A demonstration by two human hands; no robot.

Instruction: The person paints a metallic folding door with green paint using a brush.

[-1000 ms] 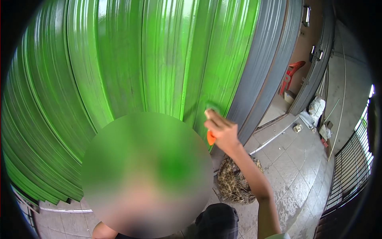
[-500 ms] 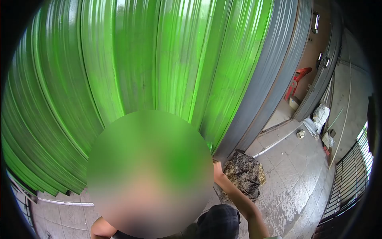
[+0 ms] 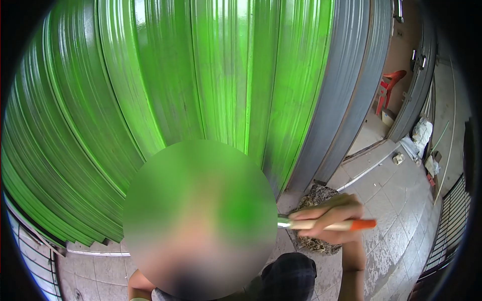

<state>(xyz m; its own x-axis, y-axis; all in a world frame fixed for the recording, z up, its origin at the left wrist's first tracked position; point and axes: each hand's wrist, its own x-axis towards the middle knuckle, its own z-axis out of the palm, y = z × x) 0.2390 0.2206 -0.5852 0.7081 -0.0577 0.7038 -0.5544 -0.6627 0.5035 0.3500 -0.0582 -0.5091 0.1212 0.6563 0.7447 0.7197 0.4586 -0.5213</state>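
My right hand grips a paintbrush with a pale wooden handle and an orange end. The brush points left, its metal band at the edge of a round blur that hides the bristles. Behind the hand, a speckled dark and tan cloth lies on the floor. A corrugated panel with streaky bright green paint stands in front of me. Of my left arm, only a part near the elbow shows at the bottom; the blur covers my left hand.
Grey metal posts border the panel on the right. Beyond them are a doorway with a red chair, a white bag, and a small pale cup on the tiled floor. Barred railings stand at the far right.
My right hand has come out from the panel's lower edge and moved right, so it and the brush now show in front of the cloth. The view has shifted slightly.
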